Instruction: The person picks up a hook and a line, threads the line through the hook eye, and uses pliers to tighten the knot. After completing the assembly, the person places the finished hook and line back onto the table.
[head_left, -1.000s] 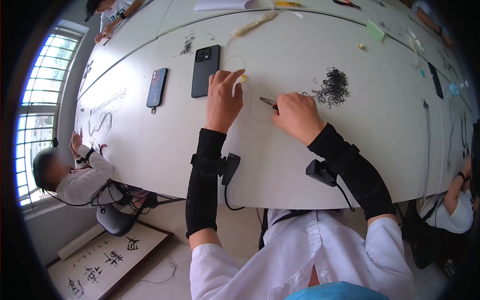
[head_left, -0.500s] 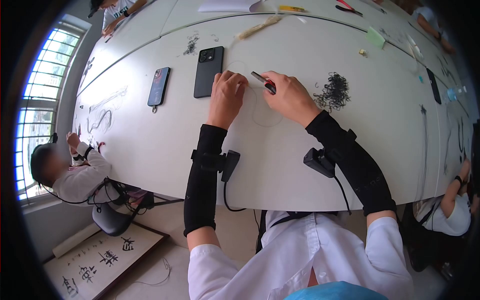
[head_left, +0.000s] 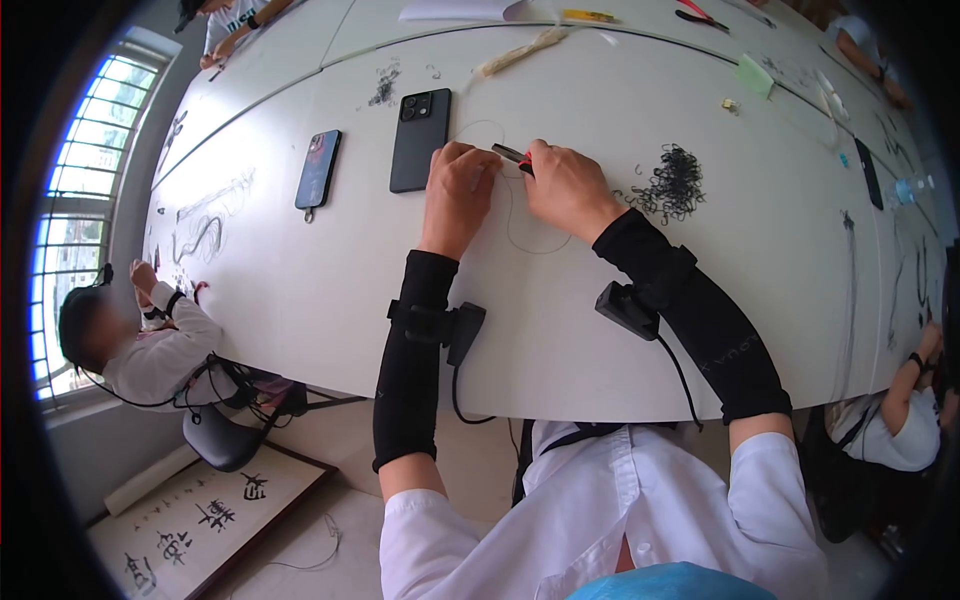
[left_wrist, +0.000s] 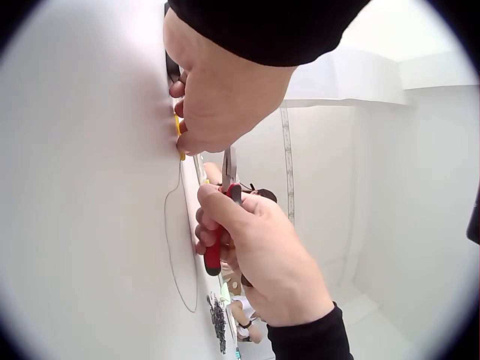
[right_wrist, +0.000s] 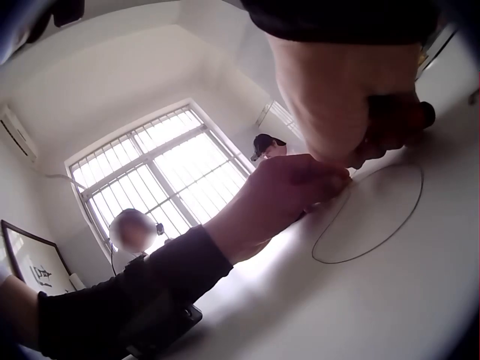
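Note:
My left hand (head_left: 460, 195) pinches a small yellow piece (left_wrist: 178, 124) between thumb and fingertips, mostly hidden by the fingers. A thin dark wire (left_wrist: 166, 217) trails from there and loops over the white table (head_left: 540, 330). My right hand (head_left: 572, 190) grips pliers (left_wrist: 214, 251) with red and black handles, fingers wrapped round them. In the head view the pliers' metal nose points left, right at the left fingertips. The right wrist view shows both hands close together above the wire loop.
A dark phone (head_left: 420, 140) lies just beyond the left hand, a second phone (head_left: 318, 170) farther left. Right of the right hand is a pile of small black rings (head_left: 675, 185). A straw-coloured bundle (head_left: 522, 52) lies at the back. Other people sit around the table.
My right hand has moved up and left, bringing the pliers' nose to the left fingertips. The left fingers have drawn together over the yellow piece, which showed at their tips before.

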